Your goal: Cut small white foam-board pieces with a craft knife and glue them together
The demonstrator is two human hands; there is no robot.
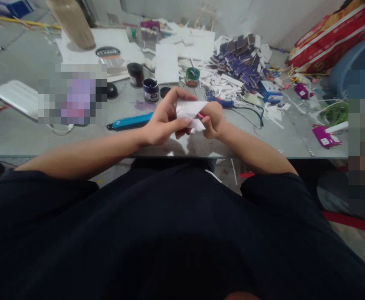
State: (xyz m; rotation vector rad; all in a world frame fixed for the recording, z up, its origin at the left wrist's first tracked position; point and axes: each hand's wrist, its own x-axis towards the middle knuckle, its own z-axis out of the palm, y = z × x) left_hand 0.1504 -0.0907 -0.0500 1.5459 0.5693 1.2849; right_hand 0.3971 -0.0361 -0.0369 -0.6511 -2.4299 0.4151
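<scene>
A white angular piece (187,109), like folded card or thin foam board, is held above the table's front edge. My left hand (160,123) grips it from the left, thumb below and fingers over the top. At its right side my right hand (215,118) is closed, fingers curled against the piece. A small pinkish-red bit (200,115) shows by the right fingertips; what it belongs to is hidden. On the table just left of my hands lies a blue utility knife (132,121). Behind my right hand is a blue-handled tool (221,102) with a black cable.
An open dark purple paint jar (151,89), a brown-black jar (135,74) and a green jar (192,76) stand beyond my hands. Purple-painted pieces (241,62) are heaped at back right among white scraps. A white power bank (16,98) lies left, a small blue box (270,91) right.
</scene>
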